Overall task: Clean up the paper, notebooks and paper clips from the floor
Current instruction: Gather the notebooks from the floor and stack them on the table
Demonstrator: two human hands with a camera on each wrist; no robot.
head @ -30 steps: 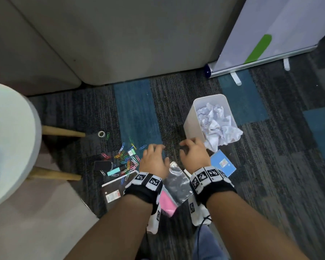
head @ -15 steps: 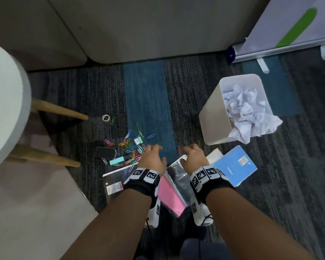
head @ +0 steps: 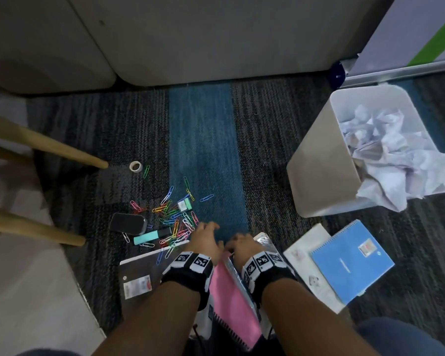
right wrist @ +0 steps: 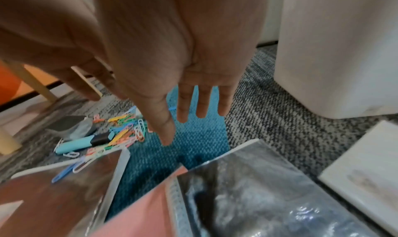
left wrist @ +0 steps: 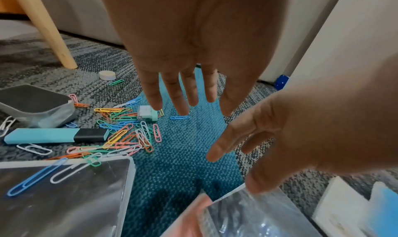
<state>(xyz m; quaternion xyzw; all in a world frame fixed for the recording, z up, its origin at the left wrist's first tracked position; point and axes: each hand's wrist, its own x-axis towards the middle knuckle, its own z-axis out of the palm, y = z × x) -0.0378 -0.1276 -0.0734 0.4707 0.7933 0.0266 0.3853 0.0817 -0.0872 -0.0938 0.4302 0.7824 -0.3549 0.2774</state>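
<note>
Several coloured paper clips [head: 174, 218] lie scattered on the carpet, two of them on a dark notebook [head: 139, 274]. My left hand [head: 208, 228] hovers just right of the pile, fingers [left wrist: 183, 104] straight and empty. My right hand [head: 235, 244] hangs beside it over the corner of a plastic-wrapped silver notebook [right wrist: 247, 189], fingers [right wrist: 183, 114] straight and holding nothing. A pink notebook [head: 233, 304] lies between my wrists. A blue notebook [head: 352, 260] rests on a white one [head: 306, 246] at the right. Crumpled paper [head: 396, 160] fills the white bin [head: 319, 170].
A teal highlighter [head: 152, 236], a black case [head: 127, 223], a small green sharpener [head: 185, 204] and a tape roll [head: 136, 166] lie among the clips. Wooden stool legs [head: 62, 150] stand at the left, a grey sofa base [head: 190, 47] behind, a banner stand [head: 396, 70] far right.
Both hands have drawn back from beside the bin toward my body and now hang over the notebooks. The head view has swung left and closer to the floor.
</note>
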